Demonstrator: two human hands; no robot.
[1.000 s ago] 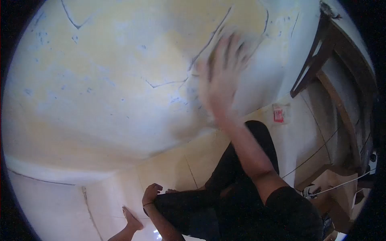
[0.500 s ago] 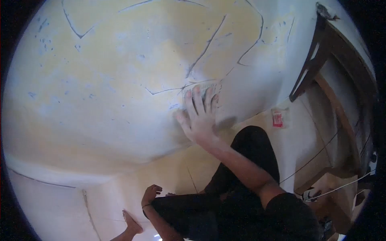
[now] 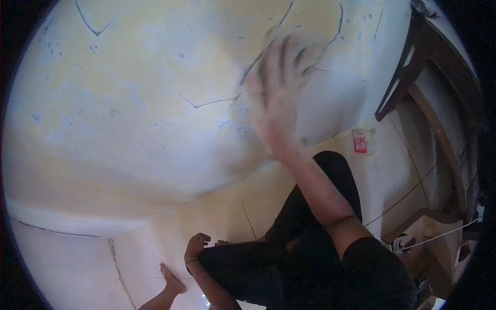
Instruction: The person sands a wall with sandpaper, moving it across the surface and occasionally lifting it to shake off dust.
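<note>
My right hand (image 3: 279,77) lies against the pale yellow-white wall (image 3: 129,103), fingers stretched and somewhat apart, blurred by motion. Under its fingertips is a thin greyish sheet that looks like sandpaper (image 3: 313,56), mostly covered by the hand. Pale dust coats the fingers. Dark crack lines and bluish chipped spots run over the wall around it. My left hand (image 3: 197,246) hangs over my bent left knee, fingers loosely curled, nothing visible in it. A thin dark band circles that wrist.
A red-and-clear packet (image 3: 361,143) lies on the tiled floor (image 3: 206,222) beside the wall. To the right stand a dark wooden frame (image 3: 408,67) and an open cardboard box (image 3: 434,237) with a pale cord across it. A bare foot (image 3: 172,280) shows at lower left.
My right hand has swept up and slightly right along the wall, the thin sheet moving with it. My left hand stays at the knee. The view has shifted slightly.
</note>
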